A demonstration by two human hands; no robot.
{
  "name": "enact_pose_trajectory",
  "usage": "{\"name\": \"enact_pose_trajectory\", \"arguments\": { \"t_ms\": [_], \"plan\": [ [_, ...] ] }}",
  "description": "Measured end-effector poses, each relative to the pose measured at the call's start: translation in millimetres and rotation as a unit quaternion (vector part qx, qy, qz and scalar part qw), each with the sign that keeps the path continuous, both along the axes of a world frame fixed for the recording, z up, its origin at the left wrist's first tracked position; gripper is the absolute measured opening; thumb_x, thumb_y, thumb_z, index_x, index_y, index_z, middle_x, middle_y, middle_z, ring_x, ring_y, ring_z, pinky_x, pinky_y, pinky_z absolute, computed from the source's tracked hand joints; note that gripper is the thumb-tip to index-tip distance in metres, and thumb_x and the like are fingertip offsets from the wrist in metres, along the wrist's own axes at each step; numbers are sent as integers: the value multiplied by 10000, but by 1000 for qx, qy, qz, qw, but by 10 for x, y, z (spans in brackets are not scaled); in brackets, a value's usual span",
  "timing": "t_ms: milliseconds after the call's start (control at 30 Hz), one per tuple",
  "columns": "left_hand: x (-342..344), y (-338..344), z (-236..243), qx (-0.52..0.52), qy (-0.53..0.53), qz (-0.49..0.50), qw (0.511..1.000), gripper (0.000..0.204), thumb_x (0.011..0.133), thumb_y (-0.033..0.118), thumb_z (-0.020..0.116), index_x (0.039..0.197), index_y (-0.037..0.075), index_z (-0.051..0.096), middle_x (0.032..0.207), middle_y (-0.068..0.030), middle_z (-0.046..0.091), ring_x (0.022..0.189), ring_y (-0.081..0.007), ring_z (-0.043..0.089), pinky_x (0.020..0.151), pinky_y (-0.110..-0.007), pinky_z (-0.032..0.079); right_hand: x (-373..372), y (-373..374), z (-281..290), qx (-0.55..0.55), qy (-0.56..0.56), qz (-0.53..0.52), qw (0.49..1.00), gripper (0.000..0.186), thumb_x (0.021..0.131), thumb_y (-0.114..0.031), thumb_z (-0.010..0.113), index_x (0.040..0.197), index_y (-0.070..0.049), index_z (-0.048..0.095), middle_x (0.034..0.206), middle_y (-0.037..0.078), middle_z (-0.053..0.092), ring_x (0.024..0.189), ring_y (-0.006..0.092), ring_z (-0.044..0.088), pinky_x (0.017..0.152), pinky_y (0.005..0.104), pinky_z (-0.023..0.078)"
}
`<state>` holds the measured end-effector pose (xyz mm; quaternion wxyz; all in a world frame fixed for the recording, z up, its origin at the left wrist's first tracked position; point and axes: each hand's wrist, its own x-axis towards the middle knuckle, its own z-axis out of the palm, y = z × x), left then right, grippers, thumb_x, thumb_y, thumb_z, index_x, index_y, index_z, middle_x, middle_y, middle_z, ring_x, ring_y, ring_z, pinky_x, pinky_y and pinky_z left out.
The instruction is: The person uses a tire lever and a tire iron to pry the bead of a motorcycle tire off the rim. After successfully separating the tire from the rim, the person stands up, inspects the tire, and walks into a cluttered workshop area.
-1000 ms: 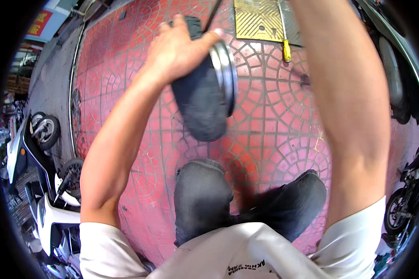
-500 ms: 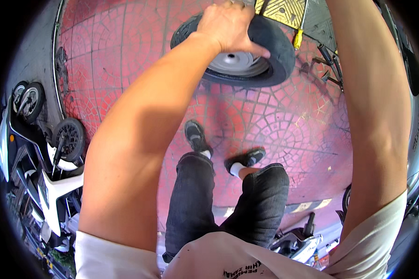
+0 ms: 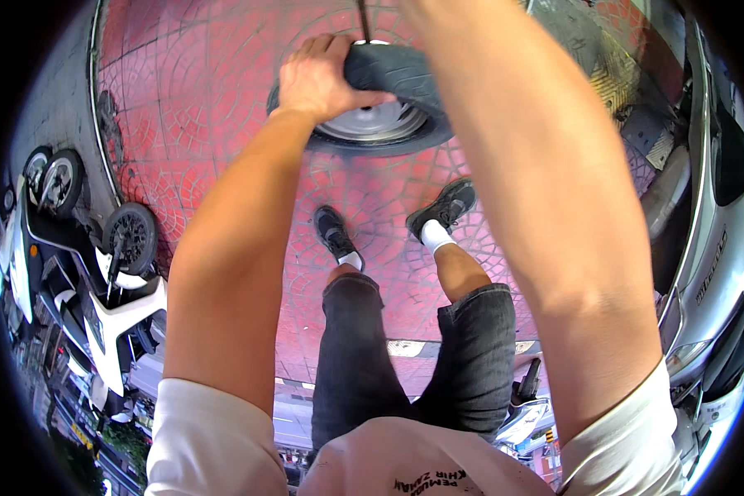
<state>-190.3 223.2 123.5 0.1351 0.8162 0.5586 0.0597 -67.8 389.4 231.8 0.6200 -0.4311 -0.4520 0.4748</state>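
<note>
My left hand (image 3: 322, 83) grips the top and side of a motorcycle wheel (image 3: 388, 70), thumb across the tyre and fingers curled over its far edge. The wheel has a black tyre and a silver rim and is tilted ahead of my feet. A thin dark rod (image 3: 361, 21) sticks up behind it toward the top edge. My right forearm reaches up past the wheel's right side and out through the top of the picture, so that hand is hidden. My legs and dark shoes are below the wheel on red patterned paving.
Parked white scooters (image 3: 132, 322) line the left beside a grey strip (image 3: 58, 107). A silver vehicle (image 3: 703, 281) stands close along the right, near a worn yellow ridged plate (image 3: 616, 83). Another scooter (image 3: 525, 413) shows behind my legs.
I have risen from a crouch, my feet now showing. The upright wheel has tipped over toward flat, then shifted left with my left hand on it.
</note>
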Motion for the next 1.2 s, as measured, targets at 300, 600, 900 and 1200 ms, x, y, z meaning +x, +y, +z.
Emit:
{"name": "enact_pose_trajectory", "arguments": {
  "t_ms": [300, 600, 900, 1200],
  "plan": [
    [38, 57, 3, -28, -27, -2, 999, 949, 623, 655, 898, 1344, 92, 647, 1293, -155, 677, 1277, -353, 600, 1054, -493, 521, 132, -226, 155, -80, 23, 58, 995, 412, 936, -394, 736, 810, -2, 738, 659, 107, 631, 666, 172, 550, 697, 411, 489],
    [-250, 810, 302, -200, -312, 224, 901, 669, 1006, 504, 477, 1397, -19, 625, 1455, -244, 626, 1372, -345, 578, 1158, -456, 433, 158, -533, 254, -135, 10, 31, 990, 337, 848, -330, 732, 734, -14, 715, 616, 187, 617, 564, 233, 611, 593, 399, 514],
    [800, 1536, 1957, -338, -307, 149, 877, 406, 1082, 328, 614, 1156, -47, 752, 897, -27, 680, 834, -88, 587, 791, -255, 485, 210, -807, 109, -14, 8, -71, 997, 252, 875, -104, 576, 1009, 103, 623, 977, 367, 661, 892, 549, 640, 759, 578, 509],
    [750, 1757, 1804, -360, -243, 165, 885, 432, 1085, 356, 600, 991, -31, 766, 970, -135, 786, 942, -175, 730, 937, -328, 533, 837, -1151, -419, -95, 116, -26, 988, 386, 1015, -214, 646, 1281, 63, 604, 1060, 228, 739, 889, 358, 740, 817, 461, 581]
  ]
}}
